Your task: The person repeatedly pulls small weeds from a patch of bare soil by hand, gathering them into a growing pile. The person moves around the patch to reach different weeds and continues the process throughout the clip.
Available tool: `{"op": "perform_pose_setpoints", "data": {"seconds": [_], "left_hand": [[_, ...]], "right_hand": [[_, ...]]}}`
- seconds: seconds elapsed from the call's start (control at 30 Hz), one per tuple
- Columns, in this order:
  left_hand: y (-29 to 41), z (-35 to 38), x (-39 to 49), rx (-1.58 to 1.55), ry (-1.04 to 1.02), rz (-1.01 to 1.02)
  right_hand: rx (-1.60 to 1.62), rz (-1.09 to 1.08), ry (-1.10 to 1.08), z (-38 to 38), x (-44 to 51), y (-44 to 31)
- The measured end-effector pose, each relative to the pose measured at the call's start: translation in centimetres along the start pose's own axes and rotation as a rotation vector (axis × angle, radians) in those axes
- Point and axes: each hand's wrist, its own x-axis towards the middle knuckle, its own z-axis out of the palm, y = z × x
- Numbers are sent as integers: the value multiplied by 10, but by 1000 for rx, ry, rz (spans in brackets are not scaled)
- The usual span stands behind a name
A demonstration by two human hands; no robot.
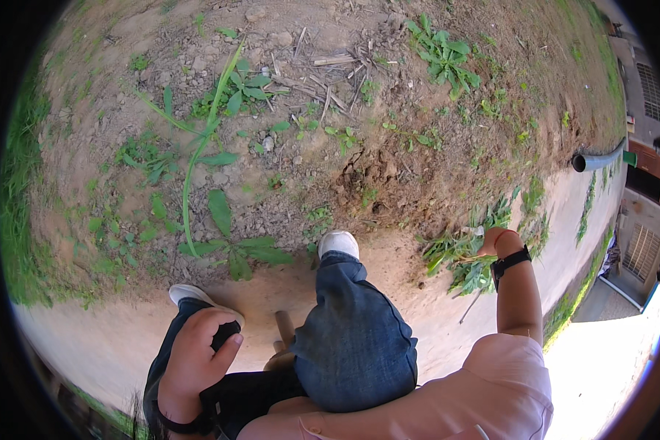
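My left hand [195,349] is low on the left, over my thigh, its fingers curled round a small black object [225,334]. Most of that object is covered, so its kind cannot be told. Off to the right, my right hand [494,243] reaches down to a heap of loose green weeds [465,258] at the edge of the pale concrete strip. Its fingers point into the leaves and are partly hidden; whether they grip any stems is unclear. Between my shoes, a broad-leaved weed [239,250] grows beside the concrete edge, with a long grass blade [206,135] beyond.
Bare soil [330,143] with scattered weeds, dry stalks [330,82] and clods stretches ahead. A leafy weed [445,58] grows farther off. A grey pipe [599,158] lies at the right. My white shoe [338,243] meets the soil edge. Part of a wooden stool [285,330] shows below me.
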Motion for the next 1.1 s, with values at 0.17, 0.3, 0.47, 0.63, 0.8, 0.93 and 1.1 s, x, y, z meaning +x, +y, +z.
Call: {"op": "perform_pose_setpoints", "data": {"seconds": [0.17, 0.3, 0.47, 0.63, 0.8, 0.93, 1.1], "left_hand": [[0, 8, 7, 27, -6, 14], [0, 7, 13, 14, -10, 27], [0, 5, 19, 13, -11, -5], [0, -2, 28, 6, -8, -20], [-1, -5, 36, 0, -11, -22], [-2, -4, 41, 15, 3, -15], [-3, -5, 47, -2, -19, -54]], "right_hand": [[526, -189, 869, -73, -15, -56], [495, -256, 1099, -178, 1, -125], [489, -124, 883, -247, 12, -162], [471, -148, 748, -262, 24, -165], [366, -285, 733, -265, 43, -158], [438, -380, 843, -256, 54, -153], [587, -427, 921, -243, 59, -154]]}}
